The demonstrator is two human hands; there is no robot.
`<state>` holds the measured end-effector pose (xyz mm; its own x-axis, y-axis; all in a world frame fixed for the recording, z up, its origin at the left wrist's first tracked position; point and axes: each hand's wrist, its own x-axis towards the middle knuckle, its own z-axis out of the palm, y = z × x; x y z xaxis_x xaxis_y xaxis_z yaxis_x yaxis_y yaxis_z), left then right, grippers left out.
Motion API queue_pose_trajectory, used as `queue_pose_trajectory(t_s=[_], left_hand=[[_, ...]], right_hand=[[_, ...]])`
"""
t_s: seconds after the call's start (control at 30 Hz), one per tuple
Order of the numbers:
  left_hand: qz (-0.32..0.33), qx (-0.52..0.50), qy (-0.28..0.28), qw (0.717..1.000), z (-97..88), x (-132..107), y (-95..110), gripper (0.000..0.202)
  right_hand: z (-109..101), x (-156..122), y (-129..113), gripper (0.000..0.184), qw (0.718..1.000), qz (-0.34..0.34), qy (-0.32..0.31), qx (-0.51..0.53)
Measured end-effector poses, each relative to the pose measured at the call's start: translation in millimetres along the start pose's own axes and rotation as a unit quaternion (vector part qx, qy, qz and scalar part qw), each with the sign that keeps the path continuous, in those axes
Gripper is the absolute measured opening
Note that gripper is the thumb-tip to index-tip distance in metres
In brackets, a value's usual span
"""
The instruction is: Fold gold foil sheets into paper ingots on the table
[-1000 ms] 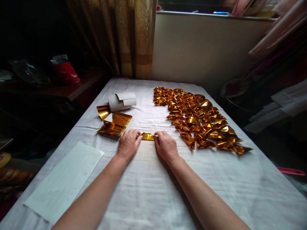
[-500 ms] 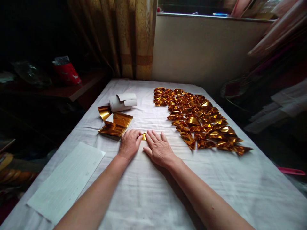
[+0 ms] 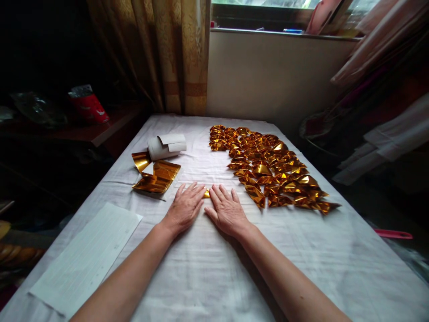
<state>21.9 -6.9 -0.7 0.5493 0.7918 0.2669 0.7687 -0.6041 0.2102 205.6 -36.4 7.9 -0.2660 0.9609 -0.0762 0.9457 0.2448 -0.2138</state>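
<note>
Both hands lie on the white cloth of the table (image 3: 201, 268). Between their fingertips a small strip of gold foil paper (image 3: 207, 194) shows; the rest of it is hidden under the fingers. My left hand (image 3: 185, 206) rests flat with fingers stretched over the strip's left end. My right hand (image 3: 228, 209) is flat too, its fingers pressing on the right end and its thumb held out to the side. To the right lie rows of folded gold foil pieces (image 3: 263, 170). Left of my hands are loose gold foil sheets (image 3: 164, 176).
A curled white paper roll (image 3: 167, 147) stands behind the foil sheets. On the table's left side lies a pale paper sheet (image 3: 87, 259). Beyond the table are a curtain (image 3: 181, 58), a red container (image 3: 90, 107) on a dark shelf, and hanging clothes (image 3: 395, 129) at right.
My left hand has gone from curled, thumb and fingers at the foil, to lying flat with fingers stretched. The right hand stays flat on the strip. The view has shifted slightly.
</note>
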Motion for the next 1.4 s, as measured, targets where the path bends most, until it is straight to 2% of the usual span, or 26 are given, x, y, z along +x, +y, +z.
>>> queue_pose_trajectory(t_s=[0.07, 0.13, 0.23, 0.47, 0.67, 0.83, 0.93, 1.07, 1.17, 1.27, 1.4], left_hand=[[0.018, 0.008, -0.065, 0.998, 0.6, 2, 3, 0.048], [0.005, 0.017, -0.109, 0.994, -0.7, 4, 4, 0.052], [-0.01, 0.032, -0.126, 0.991, -4.3, 2, 1, 0.055], [-0.039, 0.049, -0.12, 0.991, -7.3, -11, -4, 0.056], [-0.039, 0.058, -0.105, 0.992, -6.1, -14, -7, 0.055], [-0.036, 0.069, -0.096, 0.992, -12.9, -27, -17, 0.054], [-0.039, 0.077, -0.088, 0.992, -17.6, -31, -15, 0.052], [-0.042, 0.074, -0.036, 0.996, -20.0, -22, -6, 0.039], [-0.076, 0.064, -0.003, 0.995, -19.9, -10, -1, 0.023], [-0.098, 0.072, -0.007, 0.993, -20.2, -2, -2, 0.017], [-0.079, 0.089, -0.016, 0.993, -19.8, 3, -8, 0.02]], right_hand=[[1, 0, 1, 0.063, 1.0, -0.004, 0.007, 0.003], [1, -1, 1, 0.063, 1.0, -0.007, 0.013, 0.006], [2, -1, 2, 0.064, 1.0, -0.008, 0.023, 0.006], [0, -1, 1, 0.065, 1.0, -0.004, 0.017, 0.011], [0, -2, 0, 0.065, 1.0, -0.001, 0.016, 0.011], [1, -2, 0, 0.064, 1.0, -0.001, 0.023, 0.008], [1, -2, -1, 0.062, 0.999, 0.003, 0.031, 0.01], [2, 0, -3, 0.058, 0.998, 0.005, 0.058, 0.014], [2, 0, -3, 0.052, 0.996, 0.005, 0.084, 0.015], [2, 2, -1, 0.046, 0.994, -0.001, 0.111, 0.018], [0, 6, 3, 0.037, 0.989, -0.006, 0.144, 0.03]])
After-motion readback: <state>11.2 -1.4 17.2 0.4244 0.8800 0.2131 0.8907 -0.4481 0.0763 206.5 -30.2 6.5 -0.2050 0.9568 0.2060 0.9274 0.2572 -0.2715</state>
